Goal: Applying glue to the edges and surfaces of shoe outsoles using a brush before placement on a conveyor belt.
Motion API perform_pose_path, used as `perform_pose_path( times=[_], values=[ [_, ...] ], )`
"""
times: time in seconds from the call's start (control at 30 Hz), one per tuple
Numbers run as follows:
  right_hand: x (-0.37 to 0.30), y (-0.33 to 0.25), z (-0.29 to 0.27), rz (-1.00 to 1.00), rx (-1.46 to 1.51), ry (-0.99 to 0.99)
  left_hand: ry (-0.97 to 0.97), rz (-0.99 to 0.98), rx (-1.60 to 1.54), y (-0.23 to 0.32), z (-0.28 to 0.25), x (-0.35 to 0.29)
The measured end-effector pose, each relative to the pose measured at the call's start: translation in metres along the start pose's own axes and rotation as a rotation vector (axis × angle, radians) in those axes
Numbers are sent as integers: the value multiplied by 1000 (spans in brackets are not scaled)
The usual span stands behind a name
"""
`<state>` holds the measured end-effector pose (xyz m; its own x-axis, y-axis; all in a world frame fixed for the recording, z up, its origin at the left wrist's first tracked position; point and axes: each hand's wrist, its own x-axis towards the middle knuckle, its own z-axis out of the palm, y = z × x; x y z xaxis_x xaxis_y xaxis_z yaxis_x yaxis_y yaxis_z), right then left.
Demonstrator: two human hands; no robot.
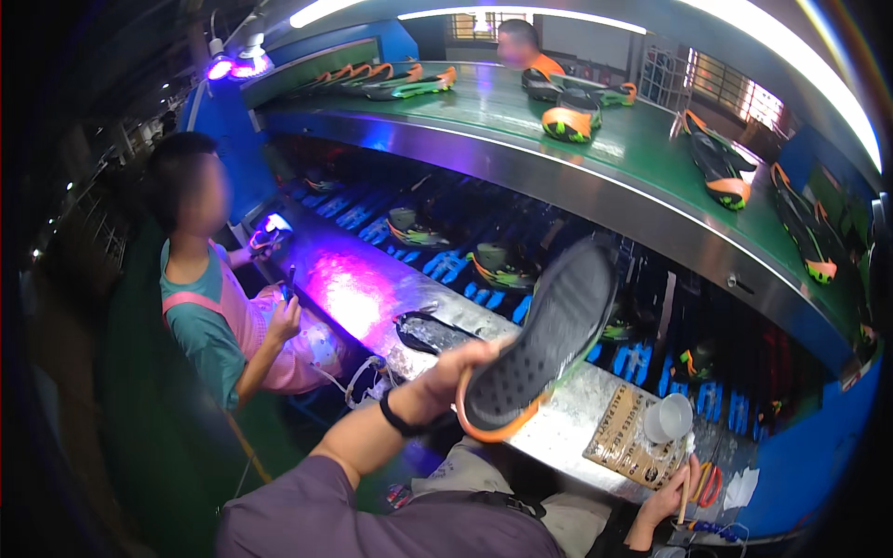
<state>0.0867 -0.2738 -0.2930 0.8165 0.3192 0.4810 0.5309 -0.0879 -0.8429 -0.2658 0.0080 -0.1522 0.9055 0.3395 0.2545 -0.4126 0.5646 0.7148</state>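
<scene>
My left hand [458, 370] grips a shoe sole [544, 339] by its left edge and holds it up, tilted, over the metal bench. The sole has a black inner face with small dimples at the heel and an orange and green rim. Low on the right, my right hand [662, 502] is closed round a thin wooden handle [686, 500]; its far end cannot be made out. Just beyond that hand, a translucent white cup [668, 420] stands on a piece of brown cardboard [616, 435]. Another black sole [430, 333] lies on the bench left of the raised one.
Orange-handled scissors [710, 484] and white paper [741, 487] lie right of the cardboard. Green and orange soles [571, 121] sit on the raised green conveyor [484, 98]. Beneath it, more soles rest on blue supports [446, 267]. A co-worker [209, 279] is on the left, another person [535, 56] beyond the conveyor.
</scene>
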Motion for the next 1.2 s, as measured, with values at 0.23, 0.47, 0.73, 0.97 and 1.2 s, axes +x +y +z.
perform_pose_path(
  times=[0.23, 0.47, 0.73, 0.97, 1.2],
  values=[
    [-1, 24, -4, -4, -114, -10, 200, 579, -464, 180, -15, 123],
    [-12, 31, -3, -83, -217, -30, 932, 1010, 726, 193, -83, 126],
    [-13, 16, 8, 76, -207, -12, 1157, 504, 2034, 290, -149, 140],
    [-7, -7, 15, -25, -478, -72, 1234, 479, 2031, 385, -230, 114],
    [-5, 0, 12, 11, -547, -107, 1865, -457, 2074, 449, -271, 108]
  ],
)
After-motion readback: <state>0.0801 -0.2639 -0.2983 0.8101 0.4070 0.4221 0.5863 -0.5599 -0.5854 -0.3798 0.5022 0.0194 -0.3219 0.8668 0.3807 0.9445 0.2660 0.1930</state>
